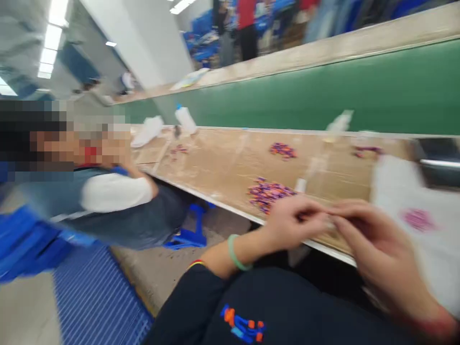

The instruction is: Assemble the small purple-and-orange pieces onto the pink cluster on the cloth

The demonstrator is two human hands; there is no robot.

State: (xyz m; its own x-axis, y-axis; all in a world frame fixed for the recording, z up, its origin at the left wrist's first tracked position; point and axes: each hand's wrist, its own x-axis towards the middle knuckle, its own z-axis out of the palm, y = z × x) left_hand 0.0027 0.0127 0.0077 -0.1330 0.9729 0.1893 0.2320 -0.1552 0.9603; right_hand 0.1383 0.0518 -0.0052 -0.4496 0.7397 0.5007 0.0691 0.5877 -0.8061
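**Left hand [296, 223] and right hand [381, 244] meeting at the fingertips, kinda blurry**

So the two hands are up at the near edge of the surface [215, 160], thumbs and forefingers pinched in toward each other. As for the grip: the fingers on both sides are curled and drawn together, but there's too much blur where they meet, so I honestly can't tell if either one has hold of something.

The main heap of small purple-and-orange pieces [268, 193] sits on the surface just beside the left hand, partly hidden behind it. On the other side, a pink pile [419, 219] is on a white sheet [395, 189], near the right hand. Further back there's a smaller purple-and-orange cluster [283, 150], plus a dark little bunch [367, 152] over by a shiny black object [440, 163], no clue what that is.

The left wrist has a pale green bangle [235, 254] on it. A co-worker [118, 211] sits further along the same surface, with a blue stool [194, 230] close by. A green panel [323, 103] runs along the far side, and a white bottle [186, 120] leans in front of it.
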